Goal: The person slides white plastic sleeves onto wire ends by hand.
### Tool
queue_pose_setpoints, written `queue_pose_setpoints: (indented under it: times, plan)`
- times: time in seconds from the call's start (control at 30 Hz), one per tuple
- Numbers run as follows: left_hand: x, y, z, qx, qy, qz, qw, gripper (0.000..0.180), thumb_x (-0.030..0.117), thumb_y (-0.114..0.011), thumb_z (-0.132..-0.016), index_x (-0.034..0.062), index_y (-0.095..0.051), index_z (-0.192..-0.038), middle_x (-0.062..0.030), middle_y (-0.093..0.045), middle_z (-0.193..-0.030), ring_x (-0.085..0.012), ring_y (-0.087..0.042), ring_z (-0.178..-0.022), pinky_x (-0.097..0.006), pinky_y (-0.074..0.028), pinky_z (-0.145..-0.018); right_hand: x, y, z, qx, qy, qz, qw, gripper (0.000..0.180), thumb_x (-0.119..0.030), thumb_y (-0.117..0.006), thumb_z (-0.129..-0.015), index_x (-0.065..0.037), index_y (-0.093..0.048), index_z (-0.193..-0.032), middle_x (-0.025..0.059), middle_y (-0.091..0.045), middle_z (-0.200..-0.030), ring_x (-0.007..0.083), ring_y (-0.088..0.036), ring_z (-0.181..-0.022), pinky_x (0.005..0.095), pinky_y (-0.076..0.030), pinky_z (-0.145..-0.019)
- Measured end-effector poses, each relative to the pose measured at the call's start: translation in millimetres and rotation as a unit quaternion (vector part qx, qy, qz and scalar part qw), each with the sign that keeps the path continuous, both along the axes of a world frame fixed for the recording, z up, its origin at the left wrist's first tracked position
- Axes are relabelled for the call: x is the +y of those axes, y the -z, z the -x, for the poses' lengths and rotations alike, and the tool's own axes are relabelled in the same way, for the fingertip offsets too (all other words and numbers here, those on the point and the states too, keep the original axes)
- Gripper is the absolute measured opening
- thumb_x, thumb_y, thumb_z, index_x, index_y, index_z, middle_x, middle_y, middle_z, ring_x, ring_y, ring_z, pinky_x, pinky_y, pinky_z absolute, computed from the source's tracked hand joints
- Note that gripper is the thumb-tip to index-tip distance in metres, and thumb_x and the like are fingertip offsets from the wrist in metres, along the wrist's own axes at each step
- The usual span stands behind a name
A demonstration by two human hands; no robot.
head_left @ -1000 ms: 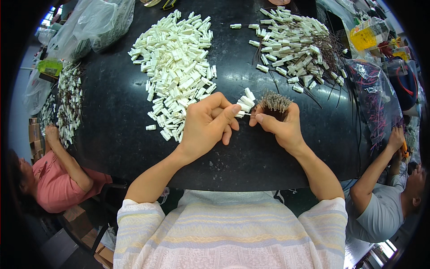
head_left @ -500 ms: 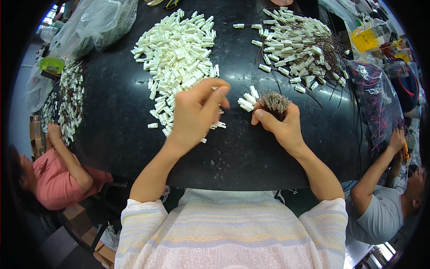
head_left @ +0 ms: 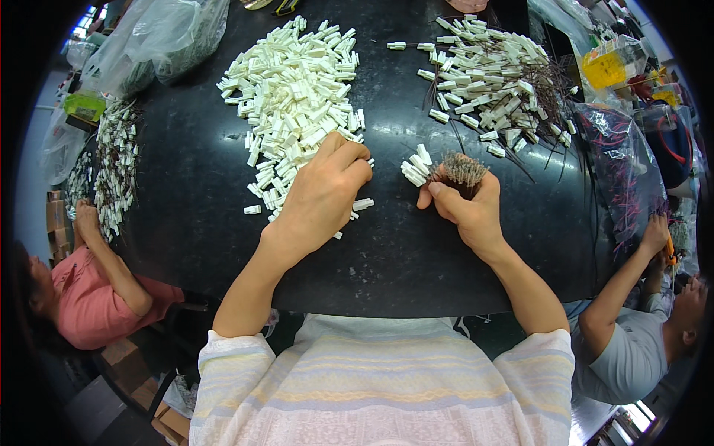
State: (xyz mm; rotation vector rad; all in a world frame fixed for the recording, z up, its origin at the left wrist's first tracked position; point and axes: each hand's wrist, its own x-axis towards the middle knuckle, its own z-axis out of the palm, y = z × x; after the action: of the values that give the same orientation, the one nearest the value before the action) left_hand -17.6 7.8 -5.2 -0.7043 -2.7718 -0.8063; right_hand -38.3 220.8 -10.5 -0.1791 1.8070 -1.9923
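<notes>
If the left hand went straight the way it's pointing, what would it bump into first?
Probably the big pile of white plastic pieces, right beyond the left hand. It may already touch some; depth is hard to tell.

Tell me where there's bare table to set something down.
The black tabletop is nearly bare between your forearms; bare between the loose white connectors and the left co-worker's heap; and mostly bare between those connectors and the wired connectors. It's crowded around your left hand and at the small white cluster beside your right hand.
</notes>
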Motion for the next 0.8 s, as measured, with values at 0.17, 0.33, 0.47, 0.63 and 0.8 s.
queue_pose_setpoints:
  times: [0.17, 0.33, 0.47, 0.63, 0.8]
  plan:
    - [-5, -14, 1, 0.001, -0.025, -0.060, 0.998, 0.013, -0.006, -0.058, -0.067, -0.0007, -0.057, -0.079, -0.0098, -0.056, -0.088, -0.0260, -0.051, -0.084, -0.034, -0.043, -0.072, -1, -2, 0, 0.000, -0.005, -0.015, 1.000, 0.004, -0.003, -0.058, -0.078, 0.000, -0.055, -0.079, 0.0040, -0.061, -0.069, 0.0076, -0.056, -0.066, 0.0205, -0.043, -0.061]
    - [-17, -26, -1, -0.074, -0.033, -0.050, 0.995, 0.011, -0.003, -0.063, -0.066, 0.0005, -0.059, -0.075, -0.0077, -0.055, -0.087, -0.0243, -0.049, -0.083, -0.032, -0.042, -0.074, 1, 0, 1, 0.003, 0.023, -0.032, 0.999, 0.003, -0.003, -0.057, -0.077, -0.001, -0.055, -0.076, 0.0032, -0.060, -0.069, 0.0070, -0.055, -0.065, 0.0207, -0.042, -0.061]
    - [-13, -19, -2, -0.078, -0.034, 0.020, 0.996, 0.018, -0.002, -0.067, -0.064, 0.0029, -0.060, -0.080, -0.0061, -0.055, -0.090, -0.0220, -0.050, -0.084, -0.031, -0.043, -0.069, 3, 1, 1, 0.013, 0.004, -0.045, 0.999, 0.004, -0.003, -0.059, -0.077, 0.000, -0.056, -0.077, 0.0029, -0.060, -0.069, 0.0065, -0.054, -0.066, 0.0204, -0.042, -0.062]
    - [-2, -5, -1, -0.010, -0.034, 0.008, 0.999, 0.018, -0.002, -0.065, -0.066, 0.0016, -0.059, -0.082, -0.0053, -0.056, -0.085, -0.0205, -0.052, -0.080, -0.030, -0.044, -0.067, -3, -2, -3, 0.018, 0.022, -0.024, 0.999, 0.005, -0.001, -0.060, -0.077, 0.000, -0.056, -0.079, 0.0027, -0.060, -0.072, 0.0062, -0.054, -0.067, 0.0202, -0.042, -0.062]
    - [6, -17, -4, -0.202, -0.114, -0.273, 0.934, 0.010, -0.003, -0.059, -0.076, -0.0015, -0.058, -0.086, -0.0074, -0.061, -0.080, -0.0126, -0.056, -0.067, -0.025, -0.045, -0.057, -2, 2, -3, 0.049, 0.012, -0.019, 0.999, 0.005, 0.000, -0.060, -0.077, 0.000, -0.056, -0.079, 0.0026, -0.059, -0.073, 0.0061, -0.054, -0.068, 0.0196, -0.042, -0.063]
